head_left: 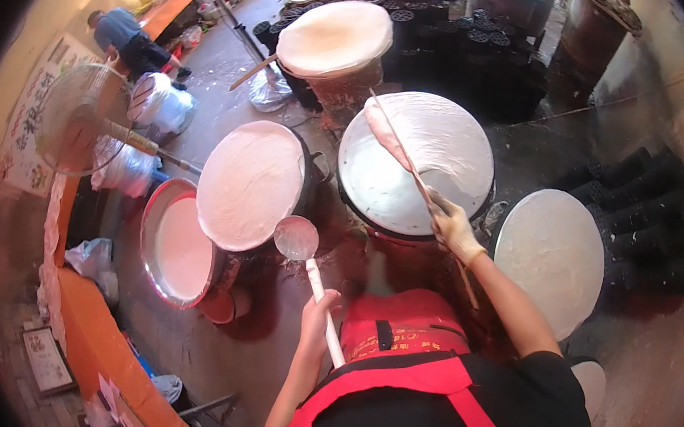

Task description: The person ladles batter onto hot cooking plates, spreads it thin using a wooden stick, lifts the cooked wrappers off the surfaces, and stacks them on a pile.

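My right hand (453, 227), in a pale glove, is closed round a long wooden stick (420, 184). The stick's batter-coated upper part lies over a large round pan (456, 155) with white batter spread on it; a darker patch shows near the stick. Lower down, my left hand (317, 319) is wrapped round the white handle of a ladle (298, 238). The ladle's round bowl is just beside the lower right edge of a batter-covered round pan (251, 186). Left of that pan is a red-rimmed basin (180, 244) of pale batter.
Another covered pan (549, 264) stands at right, beside stacked black cylinders (650, 221). A domed lid (335, 38) is at top centre. At left are a fan (81, 119), an orange counter (114, 356) and, farther back, a bending person (119, 32).
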`<state>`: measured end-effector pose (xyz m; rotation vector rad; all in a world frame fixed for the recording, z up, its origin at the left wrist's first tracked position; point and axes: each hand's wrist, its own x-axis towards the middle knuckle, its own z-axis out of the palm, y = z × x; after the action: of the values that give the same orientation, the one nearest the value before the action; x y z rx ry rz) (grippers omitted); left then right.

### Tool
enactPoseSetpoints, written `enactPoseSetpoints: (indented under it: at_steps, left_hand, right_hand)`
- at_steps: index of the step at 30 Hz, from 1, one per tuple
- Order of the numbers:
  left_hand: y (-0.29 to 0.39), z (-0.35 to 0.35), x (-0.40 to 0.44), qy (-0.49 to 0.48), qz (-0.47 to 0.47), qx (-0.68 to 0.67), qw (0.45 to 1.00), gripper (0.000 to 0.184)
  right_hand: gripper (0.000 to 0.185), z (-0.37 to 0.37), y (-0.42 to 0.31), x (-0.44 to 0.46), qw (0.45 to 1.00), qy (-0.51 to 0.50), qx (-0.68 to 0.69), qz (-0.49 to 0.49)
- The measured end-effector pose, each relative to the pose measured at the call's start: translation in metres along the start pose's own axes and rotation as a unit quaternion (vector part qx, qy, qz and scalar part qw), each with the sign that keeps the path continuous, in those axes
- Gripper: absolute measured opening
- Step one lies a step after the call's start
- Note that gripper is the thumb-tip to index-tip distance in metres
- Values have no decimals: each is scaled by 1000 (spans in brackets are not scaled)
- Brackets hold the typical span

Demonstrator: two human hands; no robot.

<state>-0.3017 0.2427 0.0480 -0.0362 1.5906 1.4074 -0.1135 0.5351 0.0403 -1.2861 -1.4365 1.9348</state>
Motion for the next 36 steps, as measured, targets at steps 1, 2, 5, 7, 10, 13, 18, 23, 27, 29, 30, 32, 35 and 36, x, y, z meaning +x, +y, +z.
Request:
enactPoseSetpoints:
  at_steps: [1, 2, 5, 7, 10, 13, 18, 23, 27, 29, 30, 32, 35, 36]
  left_hand:
    - [-2, 3, -6, 18, 9, -2, 1000, 16]
    - [-3, 4, -11, 35, 18, -1, 999, 18]
    - [-11, -7, -13, 57, 26, 13, 998, 19]
    - [-10, -7, -16, 66, 28, 17, 997, 18]
    - [-9, -6, -17, 80, 22, 8, 996, 17]
    - [-1, 2, -23, 93, 14, -21, 995, 21]
    - [3, -4, -19, 88, 4, -60, 994, 34]
    - [9, 0, -26, 93, 0, -48, 994, 37]
    - [8, 2, -39, 121, -3, -25, 992, 34]
    - [8, 1, -45, 117, -13, -11, 993, 36]
    - [8, 1, -49, 121, -15, -5, 993, 36]
    - [7, 4, -57, 121, -16, -9, 992, 43]
    - [9, 0, -58, 103, -25, 8, 994, 47]
    - [13, -1, -56, 92, -26, 17, 995, 49]
  right_hand:
    - [35, -16, 7, -4, 999, -24, 21, -8]
    - [36, -38, 16, -6, 998, -46, 43, -16]
    - [39, -78, 22, 2, 992, 81, 99, -23]
    - [38, -85, 5, 20, 982, 161, 100, -20]
    - [39, -73, 5, 52, 998, 32, -37, -24]
    - [43, -59, -10, 23, 996, -86, -9, 29]
    - [42, -128, -10, 29, 995, -67, -61, 48]
    - [40, -105, -24, 64, 998, -59, -6, 9]
    - [37, -128, -21, 54, 985, -150, -74, 36]
    - [32, -155, -8, 69, 987, -123, -79, 73]
    - [38, -139, -31, 61, 991, -101, -89, 23]
    - [44, -129, -29, 75, 993, -116, -10, -18]
    - [40, -107, -14, 58, 986, -156, -65, 14]
    - [39, -102, -15, 34, 983, -160, -94, 17]
